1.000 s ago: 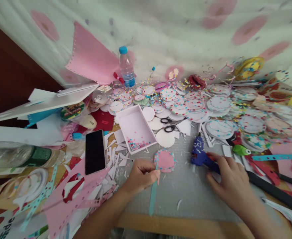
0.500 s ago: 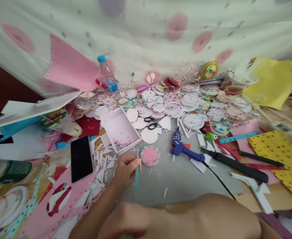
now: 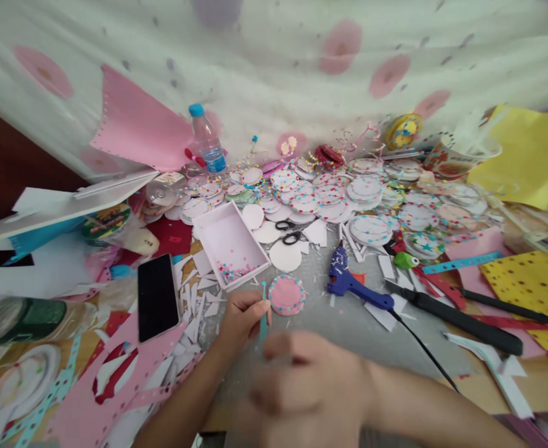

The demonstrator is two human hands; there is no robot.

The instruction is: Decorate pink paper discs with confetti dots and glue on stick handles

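Note:
My left hand (image 3: 246,318) pinches a thin teal strip (image 3: 263,305) between thumb and fingers, its top end pointing up. Just right of that hand lies a pink disc (image 3: 287,294) edged with blue and pink beads or dots. My right hand (image 3: 311,379) is close to the camera and smeared by motion, its fingers seemingly curled. It covers the strip's lower end, and whether it holds anything is hidden. Behind the left hand stands a white open box (image 3: 230,239) with small coloured bits in its near end.
A blue glue gun (image 3: 355,283) and a black-handled knife (image 3: 465,320) lie to the right on the grey mat (image 3: 349,354). Black scissors (image 3: 290,236) rest behind, before heaped white discs (image 3: 367,186). At left are a phone (image 3: 157,297) and paper scraps (image 3: 194,314).
My right hand has come up from the bottom edge toward the teal strip, over its lower end. My left hand keeps its pinch. The whole view has shifted slightly.

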